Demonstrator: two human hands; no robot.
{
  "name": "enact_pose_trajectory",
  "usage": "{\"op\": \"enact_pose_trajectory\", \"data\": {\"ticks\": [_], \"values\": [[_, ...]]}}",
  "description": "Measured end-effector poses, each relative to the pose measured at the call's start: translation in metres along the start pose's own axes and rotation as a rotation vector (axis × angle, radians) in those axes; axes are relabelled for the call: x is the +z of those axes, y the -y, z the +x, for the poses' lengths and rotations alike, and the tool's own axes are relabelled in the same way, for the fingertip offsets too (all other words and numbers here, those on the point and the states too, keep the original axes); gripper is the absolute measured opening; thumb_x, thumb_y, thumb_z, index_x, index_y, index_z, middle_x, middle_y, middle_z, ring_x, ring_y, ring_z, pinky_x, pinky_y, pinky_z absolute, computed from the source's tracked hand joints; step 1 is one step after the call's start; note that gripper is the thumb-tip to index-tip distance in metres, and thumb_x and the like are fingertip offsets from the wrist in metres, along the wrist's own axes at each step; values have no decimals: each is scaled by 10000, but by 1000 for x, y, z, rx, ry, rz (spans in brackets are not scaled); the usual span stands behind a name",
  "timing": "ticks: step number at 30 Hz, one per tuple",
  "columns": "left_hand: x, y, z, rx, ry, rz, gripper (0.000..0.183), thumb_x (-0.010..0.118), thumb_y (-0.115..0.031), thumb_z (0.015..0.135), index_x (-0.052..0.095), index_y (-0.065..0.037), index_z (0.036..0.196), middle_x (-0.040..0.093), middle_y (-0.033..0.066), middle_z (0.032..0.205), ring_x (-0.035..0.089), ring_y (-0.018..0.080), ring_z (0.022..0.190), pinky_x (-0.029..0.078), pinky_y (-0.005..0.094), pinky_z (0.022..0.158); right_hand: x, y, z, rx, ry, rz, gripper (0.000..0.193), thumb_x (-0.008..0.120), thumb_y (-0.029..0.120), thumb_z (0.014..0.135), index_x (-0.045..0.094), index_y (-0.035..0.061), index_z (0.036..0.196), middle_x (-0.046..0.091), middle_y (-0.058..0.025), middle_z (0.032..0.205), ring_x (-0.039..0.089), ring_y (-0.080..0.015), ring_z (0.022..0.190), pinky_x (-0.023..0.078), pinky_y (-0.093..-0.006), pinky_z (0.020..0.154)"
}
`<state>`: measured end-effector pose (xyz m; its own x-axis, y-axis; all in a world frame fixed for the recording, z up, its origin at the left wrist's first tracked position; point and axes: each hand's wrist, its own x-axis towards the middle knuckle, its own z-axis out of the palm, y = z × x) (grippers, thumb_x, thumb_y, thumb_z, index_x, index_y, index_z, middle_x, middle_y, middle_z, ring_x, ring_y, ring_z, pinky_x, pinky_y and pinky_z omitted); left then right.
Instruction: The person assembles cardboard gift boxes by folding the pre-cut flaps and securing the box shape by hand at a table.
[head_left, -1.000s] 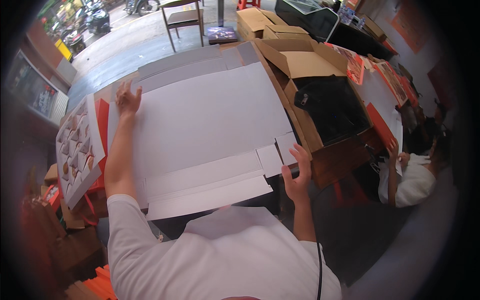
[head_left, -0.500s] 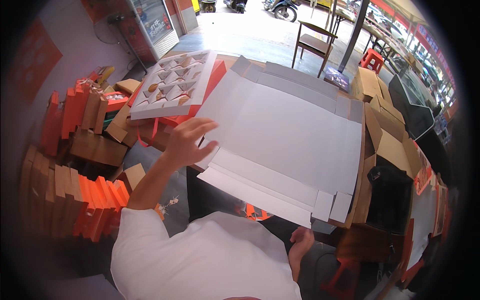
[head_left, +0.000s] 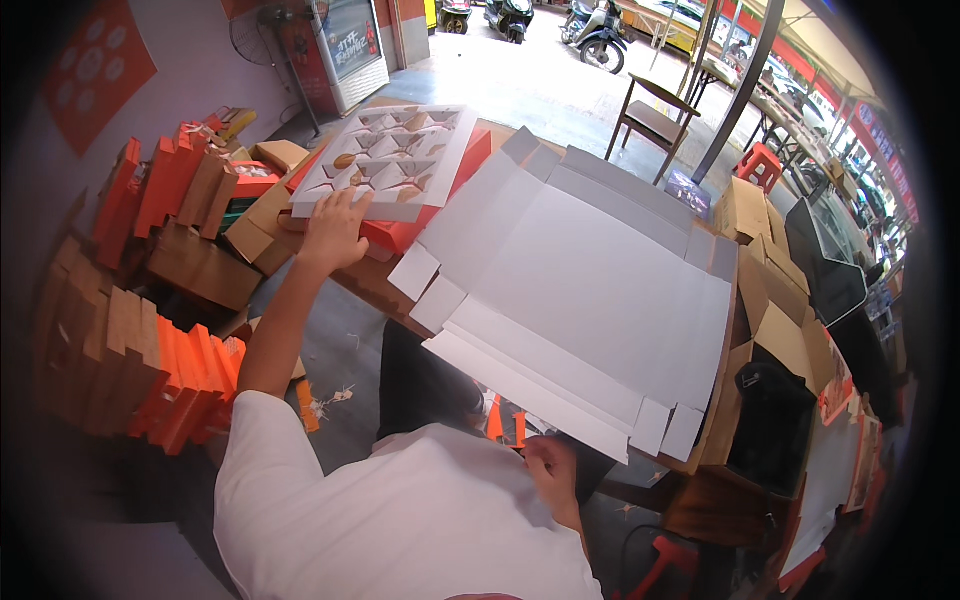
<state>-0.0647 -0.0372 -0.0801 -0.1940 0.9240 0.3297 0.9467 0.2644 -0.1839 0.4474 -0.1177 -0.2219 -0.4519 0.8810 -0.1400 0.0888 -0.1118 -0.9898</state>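
At the near edge of a white divided tray (head_left: 425,170) my left hand (head_left: 337,232) lies with its fingers stretched over the rim and the thumb apart. Small pieces sit in several of the tray's compartments. Under the tray shows a red-orange box (head_left: 400,232). To the right, a large grey-white cardboard sheet (head_left: 610,270) with creased flaps lies unfolded on the table, its near flap hanging over the edge. My right hand (head_left: 552,468) is below that flap, close to my body, fingers curled and nothing visible in them.
Stacked brown and orange flat boxes (head_left: 190,375) fill the left side. Open brown cartons (head_left: 780,330) and a black bag (head_left: 770,420) stand along the right. Beyond the table are a wooden chair (head_left: 652,120), a red stool (head_left: 758,165) and a glass-door cooler (head_left: 345,50).
My left hand has moved left from above the cardboard sheet to the divided tray. My right hand has drawn left, away from the sheet's near corner. The view has shifted slightly.
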Motion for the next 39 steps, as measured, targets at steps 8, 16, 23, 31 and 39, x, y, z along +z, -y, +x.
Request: {"op": "enact_pose_trajectory", "data": {"ticks": [8,16,23,31,39], "values": [[43,17,20,8,-109,116,287,611,-113,885,711,-92,1153,740,114,1006,733,306,928,598,436,764,6,2,-7,-131,-2,-118,169,665,3,906,723,-18,1063,703,-57,808,648,-91,678,512,-248,655],[48,24,15,81,-95,142,109,580,-110,910,677,-87,953,731,100,889,749,279,833,607,418,687,-2,-5,-11,-160,-8,-59,129,633,2,972,684,-38,1083,711,-79,858,675,-118,724,545,-269,646],[16,49,47,37,-61,281,123,561,-128,938,680,-97,949,749,121,838,771,259,793,604,401,606,0,-2,-5,-100,11,-113,174,680,-12,917,705,-8,1088,705,-77,811,658,-106,699,506,-251,631],[-75,87,91,66,-59,164,188,557,-106,946,720,-84,1037,747,195,902,749,375,871,607,473,749,0,1,2,-155,8,-167,161,697,3,919,718,-4,1079,713,-77,836,648,-99,696,498,-246,634],[-19,77,53,71,-19,149,192,535,-118,965,696,-85,1064,742,207,906,751,373,842,605,482,707,7,62,-3,-326,163,-262,152,714,5,902,723,-22,1052,730,-86,863,676,-132,676,532,-258,614]]}}
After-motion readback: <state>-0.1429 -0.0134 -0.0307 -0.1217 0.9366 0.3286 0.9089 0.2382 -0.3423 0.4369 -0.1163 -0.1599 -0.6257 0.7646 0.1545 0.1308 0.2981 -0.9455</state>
